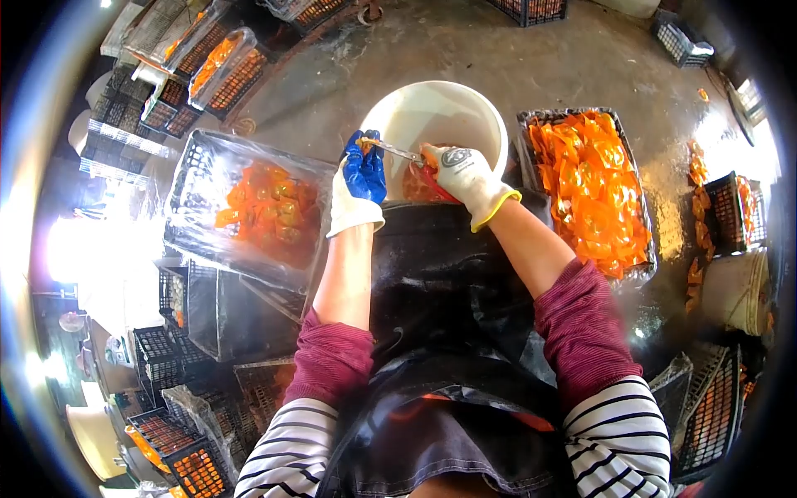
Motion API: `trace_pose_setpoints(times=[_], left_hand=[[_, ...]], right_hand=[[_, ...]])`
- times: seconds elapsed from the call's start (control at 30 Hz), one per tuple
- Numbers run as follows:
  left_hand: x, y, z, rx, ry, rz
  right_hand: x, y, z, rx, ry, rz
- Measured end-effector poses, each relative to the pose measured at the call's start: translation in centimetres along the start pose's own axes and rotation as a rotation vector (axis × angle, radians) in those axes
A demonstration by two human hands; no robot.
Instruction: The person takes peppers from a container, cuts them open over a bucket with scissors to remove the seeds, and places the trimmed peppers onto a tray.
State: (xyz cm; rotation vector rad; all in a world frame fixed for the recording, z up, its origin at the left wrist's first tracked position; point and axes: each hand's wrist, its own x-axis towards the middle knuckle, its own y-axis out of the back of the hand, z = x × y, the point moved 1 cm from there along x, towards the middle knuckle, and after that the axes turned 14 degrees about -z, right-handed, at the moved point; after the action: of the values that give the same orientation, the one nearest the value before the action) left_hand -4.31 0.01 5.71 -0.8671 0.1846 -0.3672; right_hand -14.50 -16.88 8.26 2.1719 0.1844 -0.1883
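My right hand [463,176], in a white glove with a yellow cuff, is closed around red-handled scissors [403,153]. Their metal blades point left, to the fingertips of my left hand [363,174]. That hand wears a white glove with a blue palm and is closed on a small orange-brown piece [366,144], too small to name. Both hands are over the near part of a white bucket [440,100], with reddish-orange pieces [422,186] inside, partly hidden by my right hand and the black apron [448,274].
At left, a plastic-lined crate [187,191] holds orange pieces [274,202]. To the right stands a black crate [650,249] full of glossy orange pieces [588,191]. More crates [228,75] are stacked far left, and a pale bucket [737,290] stands far right.
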Motion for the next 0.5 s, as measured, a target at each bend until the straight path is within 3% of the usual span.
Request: trace_pose_setpoints(times=[0.1,0.23,0.33,0.5], left_hand=[[0.0,0.3,-0.2,0.031,-0.047,-0.086],[0.0,-0.3,0.0,0.037,-0.025,-0.049],[0.1,-0.2,0.0,0.03,-0.018,-0.116],[-0.2,-1.4,0.2,0.044,0.021,-0.168]], right_hand=[[-1.1,0.8,-0.7,0.27,-0.006,-0.105],[-0.8,0.7,-0.7,0.595,-0.064,-0.196],[-1.0,0.8,-0.9,0.606,-0.05,-0.135],[-1.8,1.0,-1.3,0.992,-0.09,-0.122]])
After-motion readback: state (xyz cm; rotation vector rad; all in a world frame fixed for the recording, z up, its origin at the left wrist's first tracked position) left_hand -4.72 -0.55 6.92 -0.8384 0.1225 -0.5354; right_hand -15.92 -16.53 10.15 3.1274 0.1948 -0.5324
